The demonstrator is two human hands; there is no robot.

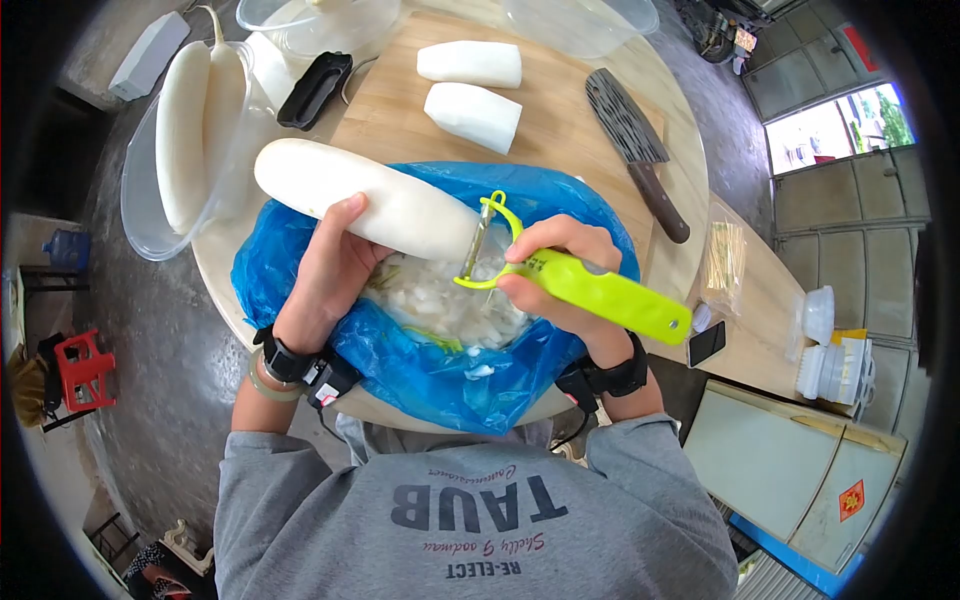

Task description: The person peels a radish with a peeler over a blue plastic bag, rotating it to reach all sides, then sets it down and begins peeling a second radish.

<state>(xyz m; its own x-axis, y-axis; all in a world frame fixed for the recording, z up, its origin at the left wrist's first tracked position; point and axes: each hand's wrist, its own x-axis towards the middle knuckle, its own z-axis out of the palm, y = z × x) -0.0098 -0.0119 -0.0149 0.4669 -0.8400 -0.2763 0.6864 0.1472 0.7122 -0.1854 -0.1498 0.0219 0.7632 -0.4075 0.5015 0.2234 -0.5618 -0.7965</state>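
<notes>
My left hand [335, 260] is wrapped round a long white daikon radish [350, 190], its thumb lying on top. The daikon slants down to the right over a blue plastic bag [420, 385] spread open in front of me. Pale peelings [455, 300] fill the bag's middle. In my right hand [565, 270] is a lime-green peeler [610, 295], gripped at the neck of its handle. Its metal blade lies against the daikon's right end.
Two peeled daikon pieces [470, 63] lie on a wooden cutting board [390, 105]. A knife [635, 140] rests at the board's right edge. Whole daikons [185, 140] fill a clear tub at the left, near a black tray [314, 92]. A phone [706, 343] lies at the right.
</notes>
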